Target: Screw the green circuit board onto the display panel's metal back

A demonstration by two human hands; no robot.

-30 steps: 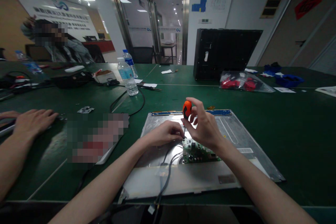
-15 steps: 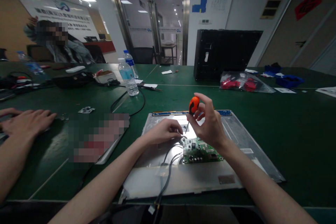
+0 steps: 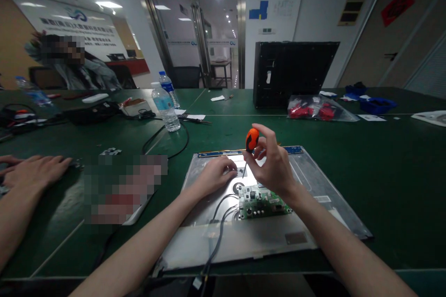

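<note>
My right hand (image 3: 275, 164) grips a small screwdriver (image 3: 252, 140) with an orange and black handle. Its thin shaft points down over the metal back of a display panel (image 3: 195, 195); I cannot tell whether the tip touches. A green circuit board (image 3: 258, 206) lies on the panel below that hand, with dark cables (image 3: 222, 232) running from its left side. My left hand (image 3: 216, 175) rests on the panel, left of the screwdriver, its fingers bent and thumb slightly apart. Beside its fingertips are small dark pieces (image 3: 240, 170), too small to name. A round hole (image 3: 238, 188) shows at the board's corner.
Another person's hand (image 3: 36, 171) lies on the green table at left, near a blurred-out flat object (image 3: 128, 195). Water bottles (image 3: 166, 109), a black monitor casing (image 3: 292, 74), a plastic bag with red items (image 3: 317, 109) and blue trays (image 3: 378, 104) stand farther back.
My left hand has drawn back a little from the board's corner, uncovering the round hole there. The screwdriver stays in my right hand. The whole view has shifted slightly.
</note>
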